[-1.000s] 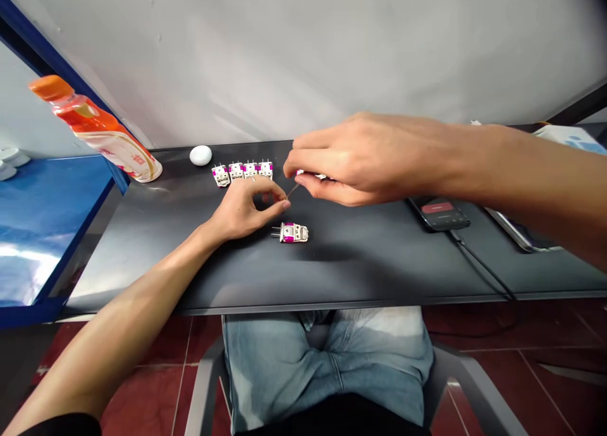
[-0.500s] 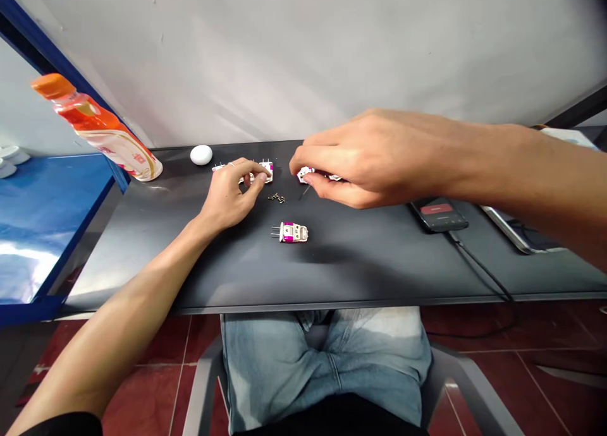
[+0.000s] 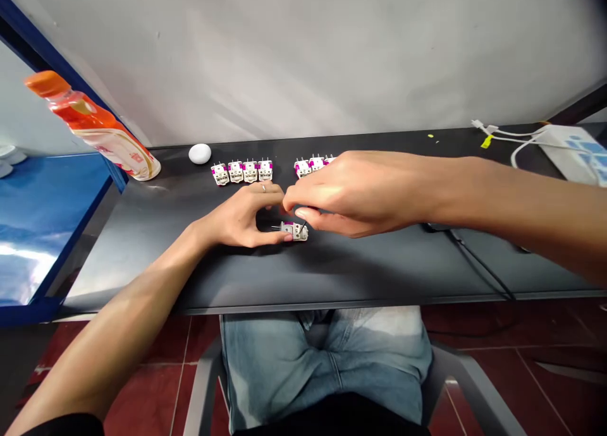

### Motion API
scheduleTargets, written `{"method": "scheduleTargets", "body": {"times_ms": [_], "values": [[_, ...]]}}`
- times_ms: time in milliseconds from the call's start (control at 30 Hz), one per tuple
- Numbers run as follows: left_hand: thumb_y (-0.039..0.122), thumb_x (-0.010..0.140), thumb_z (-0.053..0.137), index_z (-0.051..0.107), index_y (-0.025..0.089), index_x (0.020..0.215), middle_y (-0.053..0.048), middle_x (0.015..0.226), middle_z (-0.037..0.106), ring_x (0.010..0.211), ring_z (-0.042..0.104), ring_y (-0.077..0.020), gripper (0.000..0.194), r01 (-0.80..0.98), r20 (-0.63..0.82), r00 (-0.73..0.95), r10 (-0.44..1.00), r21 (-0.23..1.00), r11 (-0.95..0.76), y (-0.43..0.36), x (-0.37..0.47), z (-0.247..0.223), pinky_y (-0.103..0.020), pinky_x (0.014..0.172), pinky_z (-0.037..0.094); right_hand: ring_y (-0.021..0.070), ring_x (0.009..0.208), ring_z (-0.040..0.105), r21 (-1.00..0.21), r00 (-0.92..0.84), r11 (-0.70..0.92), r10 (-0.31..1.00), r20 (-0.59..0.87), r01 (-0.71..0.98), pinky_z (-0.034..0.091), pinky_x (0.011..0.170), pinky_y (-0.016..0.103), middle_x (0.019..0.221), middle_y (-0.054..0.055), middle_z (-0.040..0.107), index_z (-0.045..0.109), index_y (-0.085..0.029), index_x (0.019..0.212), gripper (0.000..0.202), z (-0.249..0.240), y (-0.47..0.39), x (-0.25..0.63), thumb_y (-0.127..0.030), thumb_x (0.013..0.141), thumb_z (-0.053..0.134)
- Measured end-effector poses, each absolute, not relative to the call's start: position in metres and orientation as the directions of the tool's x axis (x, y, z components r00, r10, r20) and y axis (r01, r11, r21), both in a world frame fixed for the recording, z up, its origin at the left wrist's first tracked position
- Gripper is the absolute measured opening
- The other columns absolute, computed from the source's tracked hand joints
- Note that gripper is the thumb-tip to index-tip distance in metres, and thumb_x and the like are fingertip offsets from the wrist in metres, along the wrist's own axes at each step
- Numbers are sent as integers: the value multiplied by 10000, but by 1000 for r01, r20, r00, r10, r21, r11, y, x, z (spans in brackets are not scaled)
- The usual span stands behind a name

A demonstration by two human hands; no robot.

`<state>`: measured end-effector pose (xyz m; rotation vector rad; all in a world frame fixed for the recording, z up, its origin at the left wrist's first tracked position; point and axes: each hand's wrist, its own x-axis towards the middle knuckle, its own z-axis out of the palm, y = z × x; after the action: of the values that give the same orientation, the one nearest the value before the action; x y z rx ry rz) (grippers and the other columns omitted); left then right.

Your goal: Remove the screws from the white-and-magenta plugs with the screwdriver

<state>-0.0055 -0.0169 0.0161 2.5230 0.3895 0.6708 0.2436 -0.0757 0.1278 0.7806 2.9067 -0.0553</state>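
Note:
A small white-and-purple plug piece with metal pins pointing left lies on the dark table. My left hand has its thumb at the near side of this piece and its fingers curled on the far side, holding it. My right hand pinches a thin dark tool, whose tip is at the top of the piece. Behind my hands, several similar pieces stand in a row, and more stand to the right, partly hidden by my right hand.
A white egg-shaped object and a tilted orange bottle are at the back left. White cables and a white box sit at the back right. A black cable crosses the table's front edge.
Both hands have come nearer to the front piece. My left hand has left the back row and taken hold of that piece; my right hand has brought the tool's tip onto it.

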Motion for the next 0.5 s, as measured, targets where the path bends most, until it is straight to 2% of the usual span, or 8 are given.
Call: {"method": "scheduleTargets", "body": {"times_ms": [133,333,433,500], "values": [[459,957,876,768,211,999,-55,939,767,866,688,-240,273,131,343,867,362,544,-829,-19,-2,13,-393,875,565,187,718,631,-30,-861,869,484,-158,494,353,659,340,947,57,804,736,-179,1109,228,123,-76,243,-167,1100,509],[441,944,885,754,226,963,-46,894,761,884,683,-253,253,144,326,868,374,557,-818,-18,-4,7,-396,869,550,178,747,634,-57,-870,871,481,-113,489,368,685,333,956,60,812,747,-182,1075,221,118,-76,240,-157,1096,528],[419,949,884,770,223,1000,-49,933,785,902,695,-253,232,138,318,873,370,565,-813,-17,-4,6,-392,874,543,184,700,601,-2,-801,818,563,-203,576,361,672,341,897,75,795,750,-174,1020,221,124,-82,233,-168,1099,543],[431,966,876,783,218,1041,-56,988,808,935,705,-256,244,149,294,882,367,567,-810,-16,-4,7,-389,879,537,197,645,569,96,-700,739,665,-259,667,339,643,355,804,88,757,759,-170,960,263,128,-88,228,-241,1124,566]]}}
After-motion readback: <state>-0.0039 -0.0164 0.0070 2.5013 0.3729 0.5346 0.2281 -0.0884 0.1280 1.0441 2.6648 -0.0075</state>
